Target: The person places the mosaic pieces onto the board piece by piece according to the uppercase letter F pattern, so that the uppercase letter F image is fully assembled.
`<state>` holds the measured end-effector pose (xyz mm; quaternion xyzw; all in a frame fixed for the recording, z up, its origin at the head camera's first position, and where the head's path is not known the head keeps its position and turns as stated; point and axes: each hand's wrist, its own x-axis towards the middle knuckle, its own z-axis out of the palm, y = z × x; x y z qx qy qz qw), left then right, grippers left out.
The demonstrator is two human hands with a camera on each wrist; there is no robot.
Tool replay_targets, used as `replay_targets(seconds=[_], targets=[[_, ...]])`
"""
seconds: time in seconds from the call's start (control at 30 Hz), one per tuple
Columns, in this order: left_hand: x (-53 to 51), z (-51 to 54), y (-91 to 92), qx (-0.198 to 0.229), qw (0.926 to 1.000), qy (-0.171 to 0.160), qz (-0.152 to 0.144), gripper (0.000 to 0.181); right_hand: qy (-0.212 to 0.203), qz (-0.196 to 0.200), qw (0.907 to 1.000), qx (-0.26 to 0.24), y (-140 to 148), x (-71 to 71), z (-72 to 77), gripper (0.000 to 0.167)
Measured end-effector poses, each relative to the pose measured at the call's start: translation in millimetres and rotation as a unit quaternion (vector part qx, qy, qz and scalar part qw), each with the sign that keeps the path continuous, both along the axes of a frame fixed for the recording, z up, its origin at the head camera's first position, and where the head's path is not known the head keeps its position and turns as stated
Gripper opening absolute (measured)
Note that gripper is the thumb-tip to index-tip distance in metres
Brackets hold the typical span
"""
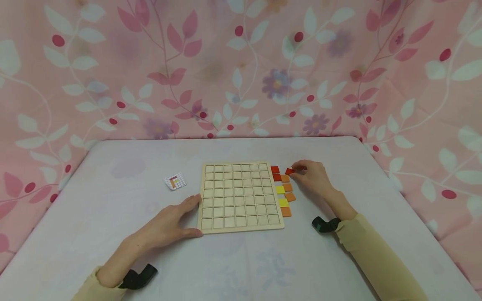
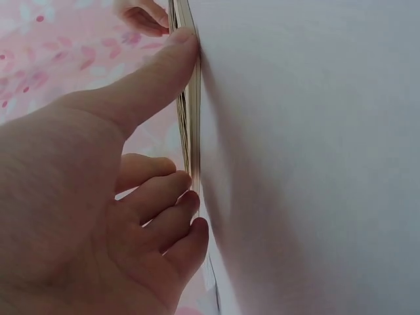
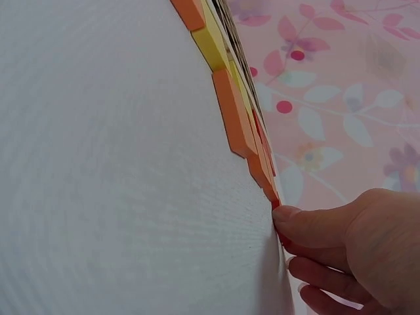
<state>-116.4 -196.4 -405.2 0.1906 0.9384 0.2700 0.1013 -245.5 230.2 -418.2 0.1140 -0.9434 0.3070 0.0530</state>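
Pale wood forms the gridded board (image 1: pixel 239 200), which lies flat on a white printed tablecloth (image 1: pixel 226 267); take its middle as the clock's centre, with 12 pointing away from the person. Its rows of square cells sit inside a plain border.

At 8 o'clock the left hand (image 1: pixel 167 223) rests against the board, relaxed and spread, its thumb at the near corner and fingertips along the 9 o'clock edge.

At 2 o'clock the right hand (image 1: pixel 312 177) pinches a red square tile (image 1: pixel 289 171) between thumb and fingers, just outside the board.

More square tiles line that side. Two red tiles (image 1: pixel 275 169) lie at 2 o'clock, close beside the border. Four orange tiles (image 1: pixel 289 197) are spread from 2 round to nearly 4, and two yellow tiles (image 1: pixel 283 202) sit among them around 3.

Between 9 and 10 o'clock, apart from the board, a small printed card (image 1: pixel 175 181) shows a grid with some coloured squares.

Beige sleeves (image 1: pixel 376 255) reach both wrists, each with a black wrist device (image 1: pixel 325 225). Beyond the table, at 12, hangs pink floral fabric (image 1: pixel 226 75).
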Motion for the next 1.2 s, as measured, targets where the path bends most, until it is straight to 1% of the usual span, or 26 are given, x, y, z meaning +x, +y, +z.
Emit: replay_targets(seconds=[0.17,0.27,0.43,0.57,0.67,0.8,0.97,1.03,1.2], targets=[[0.3,-1.6,-1.2,-0.001,0.9999,-0.016,0.006,0.098,0.007,0.005,1.0000,0.001,0.0,-0.2,-0.4,0.024],[0.2,-1.3,-0.9,0.001,0.9999,-0.014,0.004,0.097,0.011,0.003,0.9999,0.003,1.0,-0.5,0.4,0.024],[0.4,-0.5,-0.3,-0.001,0.9999,-0.012,0.003,0.096,0.003,-0.008,0.9999,-0.009,1.2,-0.1,4.7,0.027],[0.6,-0.5,-0.6,-0.004,0.9999,-0.012,0.004,0.097,0.017,0.007,0.9997,-0.016,-4.4,-0.8,12.1,0.027],[0.9,-0.9,-0.9,-0.006,1.0000,-0.006,0.004,0.097,0.024,0.023,0.9992,-0.022,-12.7,-1.8,18.6,0.027],[1.3,-2.0,-0.1,-0.003,1.0000,0.006,0.001,0.097,0.013,0.034,0.9986,-0.038,-26.9,-2.3,25.8,0.027],[1.3,-3.4,3.8,0.007,1.0000,-0.004,0.001,0.098,0.001,0.048,0.9971,-0.059,-46.8,-3.0,30.6,0.024],[1.4,-3.6,5.2,0.006,0.9999,-0.008,0.004,0.099,0.004,0.058,0.9964,-0.062,-54.7,-3.7,31.5,0.023],[1.1,-4.3,6.0,0.003,1.0000,-0.007,0.004,0.098,0.015,0.080,0.9950,-0.058,-72.9,-5.3,33.7,0.020]])
